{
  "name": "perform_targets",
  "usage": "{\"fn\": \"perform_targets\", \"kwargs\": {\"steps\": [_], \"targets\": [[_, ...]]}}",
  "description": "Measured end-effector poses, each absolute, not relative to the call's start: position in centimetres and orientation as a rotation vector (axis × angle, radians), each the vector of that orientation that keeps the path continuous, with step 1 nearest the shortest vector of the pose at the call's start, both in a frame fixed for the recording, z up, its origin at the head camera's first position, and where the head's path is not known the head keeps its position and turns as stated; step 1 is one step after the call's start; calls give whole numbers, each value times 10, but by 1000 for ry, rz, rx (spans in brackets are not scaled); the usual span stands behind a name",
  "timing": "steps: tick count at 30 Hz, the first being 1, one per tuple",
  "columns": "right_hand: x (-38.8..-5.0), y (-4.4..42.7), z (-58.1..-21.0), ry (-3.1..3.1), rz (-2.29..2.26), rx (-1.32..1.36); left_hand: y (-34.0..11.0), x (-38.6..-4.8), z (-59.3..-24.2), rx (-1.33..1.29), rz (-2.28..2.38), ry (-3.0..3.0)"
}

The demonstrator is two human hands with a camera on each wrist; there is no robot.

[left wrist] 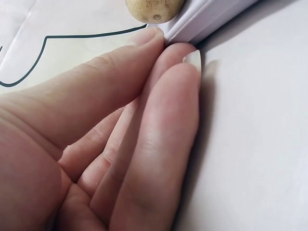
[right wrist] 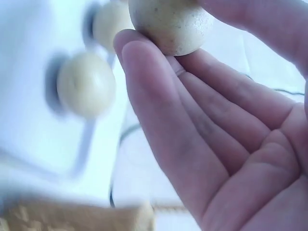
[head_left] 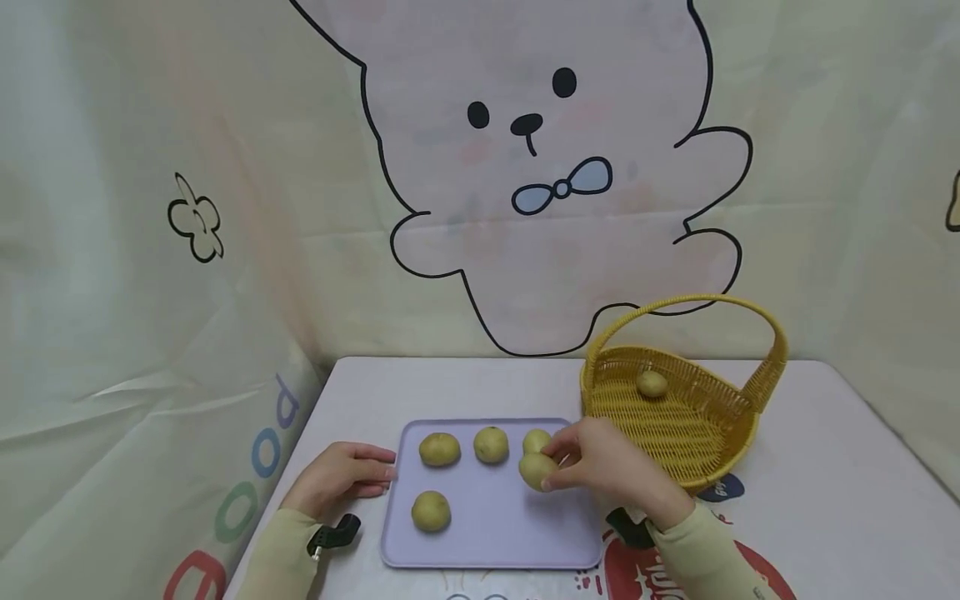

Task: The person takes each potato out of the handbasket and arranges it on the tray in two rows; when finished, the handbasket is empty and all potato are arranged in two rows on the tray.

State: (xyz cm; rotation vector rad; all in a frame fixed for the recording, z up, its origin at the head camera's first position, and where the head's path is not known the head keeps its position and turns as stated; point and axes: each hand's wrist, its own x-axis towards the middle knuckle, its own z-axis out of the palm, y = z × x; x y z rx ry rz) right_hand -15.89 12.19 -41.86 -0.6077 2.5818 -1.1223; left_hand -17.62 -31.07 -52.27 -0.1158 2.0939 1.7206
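My right hand (head_left: pixel 600 458) pinches a small potato (head_left: pixel 536 472) between thumb and fingertips, over the right side of a lilac tray (head_left: pixel 502 542). Up close in the right wrist view, the held potato (right wrist: pixel 168 24) is pale with brown specks. Just behind it another potato (head_left: pixel 536 441) is partly hidden. Three more potatoes sit on the tray: two along the back, one at front left (head_left: pixel 431 511). With thumb and fingertips, my left hand (head_left: pixel 337 475) grips the tray's left edge; the rim (left wrist: pixel 192 29) shows at those tips in the left wrist view.
A yellow wicker basket (head_left: pixel 675 433) with a tall arched handle stands right of the tray, partly behind my right hand, with one potato (head_left: pixel 652 384) inside. White tabletop (head_left: pixel 817 450) extends to the right. A fabric backdrop (head_left: pixel 360 292) with a cartoon bear hangs behind the table.
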Motion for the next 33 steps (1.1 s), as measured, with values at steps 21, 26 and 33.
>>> {"fn": "perform_targets", "kwargs": {"steps": [21,26,33], "targets": [[-162,52,-478,2445,-1172,-729,-308,-178,-522,-149,1692,2124],[-161,51,-479,2452,-1157,-720,-308,-177,-521,-149,1694,2113],[-158,52,-475,2444,-1167,-724,-307,-178,-521,-152,1694,2113]]}}
